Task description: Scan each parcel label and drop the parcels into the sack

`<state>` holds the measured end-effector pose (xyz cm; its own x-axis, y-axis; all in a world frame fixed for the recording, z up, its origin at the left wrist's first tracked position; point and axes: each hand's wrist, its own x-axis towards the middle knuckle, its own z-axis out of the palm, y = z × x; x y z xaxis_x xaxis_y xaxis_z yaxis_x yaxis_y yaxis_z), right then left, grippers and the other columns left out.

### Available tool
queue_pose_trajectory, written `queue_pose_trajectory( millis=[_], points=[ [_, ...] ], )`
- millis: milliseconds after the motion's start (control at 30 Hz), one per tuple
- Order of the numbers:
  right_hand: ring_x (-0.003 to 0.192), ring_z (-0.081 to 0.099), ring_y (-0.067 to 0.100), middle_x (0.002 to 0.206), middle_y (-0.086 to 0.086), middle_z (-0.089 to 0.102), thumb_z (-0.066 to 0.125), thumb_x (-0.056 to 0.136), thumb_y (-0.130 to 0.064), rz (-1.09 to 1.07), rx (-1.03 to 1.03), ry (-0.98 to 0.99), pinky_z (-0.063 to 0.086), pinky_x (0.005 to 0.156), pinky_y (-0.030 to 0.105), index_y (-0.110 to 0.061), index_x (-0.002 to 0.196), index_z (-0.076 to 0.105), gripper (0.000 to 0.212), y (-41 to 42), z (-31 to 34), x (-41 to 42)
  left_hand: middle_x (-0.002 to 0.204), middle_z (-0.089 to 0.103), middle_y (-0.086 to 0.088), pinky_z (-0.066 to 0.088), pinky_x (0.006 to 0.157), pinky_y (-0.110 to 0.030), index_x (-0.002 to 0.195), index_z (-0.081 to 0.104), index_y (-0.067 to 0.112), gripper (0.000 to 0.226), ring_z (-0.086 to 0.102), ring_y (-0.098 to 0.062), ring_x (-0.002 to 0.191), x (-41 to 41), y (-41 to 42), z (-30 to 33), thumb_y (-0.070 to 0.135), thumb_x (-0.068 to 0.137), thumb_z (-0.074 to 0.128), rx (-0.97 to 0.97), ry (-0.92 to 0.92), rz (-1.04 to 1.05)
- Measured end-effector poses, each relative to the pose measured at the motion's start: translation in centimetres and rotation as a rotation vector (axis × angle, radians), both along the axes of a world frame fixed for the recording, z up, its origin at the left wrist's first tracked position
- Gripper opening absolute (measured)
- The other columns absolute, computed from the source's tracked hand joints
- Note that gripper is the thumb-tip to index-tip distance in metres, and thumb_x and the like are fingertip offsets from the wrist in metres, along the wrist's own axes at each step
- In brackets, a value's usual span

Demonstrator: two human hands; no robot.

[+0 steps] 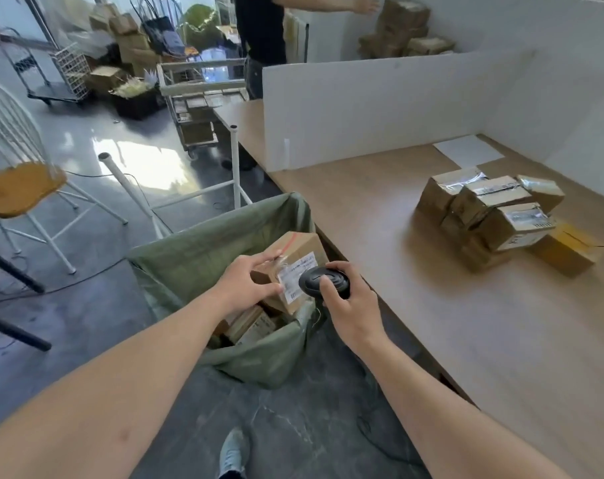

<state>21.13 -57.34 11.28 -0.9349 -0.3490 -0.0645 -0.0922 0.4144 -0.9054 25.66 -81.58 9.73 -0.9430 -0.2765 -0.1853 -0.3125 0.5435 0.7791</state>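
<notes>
Workroom with a glossy grey floor [86, 323]; a long wood-topped counter [449, 323] runs along the right, with white divider panels [362, 108] standing on it.

Green sack [203, 257] stands open on the floor against the counter's near edge. Several parcels lie inside it, partly hidden.

Left hand [245, 281] holds a brown cardboard parcel [293, 257] over the sack's mouth. Fingers [262, 262] curl over the box's upper left edge, thumb below, gripping it. The parcel's white label [298, 274] faces up and toward the camera.

Right hand [348, 305] grips a black handheld scanner [323, 281]; its fingers wrap the handle, with the thumb lying over the top of the rounded head. The scanner head sits just beside the label, overlapping its lower right corner in view; contact cannot be judged.

Further along the counter, well apart from the hands: a pile of taped brown parcels [490, 209] with labels on top, touching one another, and a yellower box [566, 250] against the pile's right side. A white sheet [468, 152] lies flat behind them.

Background: a second person in dark clothing [262, 36] reaches toward stacked boxes [400, 29] behind the divider. White chair with a wooden seat [20, 188] at left. One shoe [233, 451] is visible at the bottom edge.
</notes>
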Motion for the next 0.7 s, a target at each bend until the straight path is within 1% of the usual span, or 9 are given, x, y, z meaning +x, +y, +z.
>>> queue_pose_trajectory(
  millis=[100, 167, 233, 300, 367, 467, 600, 667, 700],
  points=[
    [0.097, 0.069, 0.000, 0.115, -0.015, 0.072, 0.064, 0.104, -0.045, 0.028, 0.070, -0.021, 0.055, 0.076, 0.021, -0.043, 0.132, 0.059, 0.028, -4.6, -0.9, -0.8, 0.136, 0.056, 0.003, 0.045, 0.111, -0.039, 0.144, 0.057, 0.050, 0.072, 0.056, -0.015, 0.123, -1.0, -4.6, -2.1, 0.039, 0.080, 0.089, -0.003, -0.041, -0.005],
    [0.098, 0.069, 0.000, 0.121, -0.010, 0.073, 0.063, 0.106, -0.045, 0.018, 0.100, -0.038, 0.050, 0.071, 0.014, -0.040, 0.136, 0.058, 0.031, -7.3, -1.8, -1.5, 0.136, 0.055, 0.001, 0.044, 0.111, -0.038, 0.145, 0.056, 0.050, 0.073, 0.055, -0.016, 0.123, -1.8, -7.1, -3.5, 0.042, 0.080, 0.088, -0.009, -0.073, -0.021],
    [0.099, 0.069, 0.002, 0.123, -0.009, 0.073, 0.062, 0.106, -0.046, 0.002, 0.120, -0.062, 0.051, 0.072, 0.015, -0.040, 0.137, 0.057, 0.031, -9.8, -2.6, -2.0, 0.132, 0.051, 0.000, 0.043, 0.110, -0.036, 0.147, 0.054, 0.048, 0.073, 0.052, -0.017, 0.120, -2.3, -9.2, -4.8, 0.042, 0.082, 0.087, -0.037, -0.116, -0.045],
    [0.101, 0.069, 0.003, 0.124, -0.009, 0.071, 0.061, 0.107, -0.048, -0.010, 0.137, -0.078, 0.055, 0.076, 0.017, -0.042, 0.137, 0.056, 0.031, -11.8, -3.3, -2.4, 0.133, 0.045, 0.001, 0.042, 0.111, -0.035, 0.149, 0.053, 0.045, 0.072, 0.051, -0.018, 0.120, -2.8, -10.9, -5.8, 0.040, 0.085, 0.085, -0.083, -0.153, -0.093],
    [0.101, 0.068, 0.001, 0.123, -0.010, 0.070, 0.061, 0.107, -0.048, -0.016, 0.140, -0.099, 0.055, 0.077, 0.016, -0.042, 0.137, 0.056, 0.031, -13.3, -3.7, -2.8, 0.141, 0.040, -0.001, 0.040, 0.113, -0.035, 0.150, 0.051, 0.044, 0.071, 0.049, -0.023, 0.127, -3.7, -12.1, -6.8, 0.039, 0.086, 0.084, -0.120, -0.160, -0.131],
    [0.102, 0.068, -0.001, 0.122, -0.013, 0.069, 0.062, 0.107, -0.047, -0.011, 0.153, -0.119, 0.058, 0.081, 0.017, -0.043, 0.137, 0.056, 0.030, -14.5, -4.5, -3.5, 0.156, 0.030, -0.005, 0.037, 0.120, -0.041, 0.152, 0.049, 0.044, 0.072, 0.041, -0.029, 0.142, -5.3, -12.9, -8.5, 0.037, 0.088, 0.082, -0.153, -0.172, -0.133],
    [0.102, 0.068, -0.004, 0.122, -0.014, 0.071, 0.063, 0.106, -0.046, -0.043, 0.173, -0.145, 0.054, 0.077, 0.011, -0.043, 0.137, 0.057, 0.032, -15.0, -6.4, -5.2, 0.169, 0.014, -0.008, 0.028, 0.126, -0.045, 0.155, 0.046, 0.042, 0.072, 0.026, -0.035, 0.154, -8.0, -12.7, -10.8, 0.035, 0.091, 0.080, -0.160, -0.215, -0.154],
    [0.101, 0.068, -0.003, 0.120, -0.014, 0.072, 0.063, 0.105, -0.046, -0.064, 0.176, -0.150, 0.055, 0.079, 0.015, -0.044, 0.136, 0.058, 0.031, -14.9, -7.6, -6.2, 0.173, 0.007, -0.009, 0.023, 0.128, -0.045, 0.155, 0.047, 0.039, 0.068, 0.017, -0.036, 0.158, -9.4, -12.3, -11.9, 0.033, 0.095, 0.077, -0.167, -0.232, -0.161],
    [0.101, 0.069, -0.001, 0.119, -0.014, 0.072, 0.063, 0.105, -0.046, -0.072, 0.174, -0.154, 0.058, 0.081, 0.019, -0.045, 0.134, 0.058, 0.030, -14.8, -8.1, -6.7, 0.175, 0.005, -0.008, 0.021, 0.128, -0.045, 0.155, 0.047, 0.038, 0.064, 0.011, -0.036, 0.160, -10.1, -12.1, -12.6, 0.031, 0.097, 0.074, -0.192, -0.238, -0.168]
  ],
)
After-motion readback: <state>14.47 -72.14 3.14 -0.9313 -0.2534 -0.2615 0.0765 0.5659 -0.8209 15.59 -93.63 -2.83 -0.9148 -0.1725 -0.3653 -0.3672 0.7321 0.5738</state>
